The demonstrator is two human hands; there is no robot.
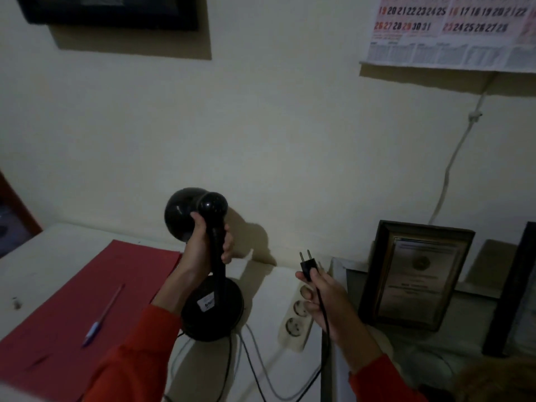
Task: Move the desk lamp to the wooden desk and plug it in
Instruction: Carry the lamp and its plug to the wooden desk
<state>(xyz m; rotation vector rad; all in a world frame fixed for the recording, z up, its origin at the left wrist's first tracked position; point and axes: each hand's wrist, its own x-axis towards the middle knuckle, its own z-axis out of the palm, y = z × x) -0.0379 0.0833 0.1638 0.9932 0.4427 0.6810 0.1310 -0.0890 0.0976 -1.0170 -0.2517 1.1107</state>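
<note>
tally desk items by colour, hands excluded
Black: 2, desk lamp, plug
Red: 1, folder
White: 1, power strip
Purple: 1, pen
Dark-framed: 1, certificate
Total: 6

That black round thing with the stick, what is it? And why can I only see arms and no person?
The camera sits on the person's head and looks down, so you only see their arms in orange sleeves. This is the only picture, taken from up there.

The black thing is a desk lamp. The left hand holds it by its thin neck, and its round base sits low over the pale surface; I cannot tell if it touches. The right hand holds the lamp's plug, prongs pointing up, not plugged in yet.

Just under that hand lies a white power strip with round sockets. On the surface there is also a red sheet with a pen on it, and a framed certificate leans on the wall.
</note>
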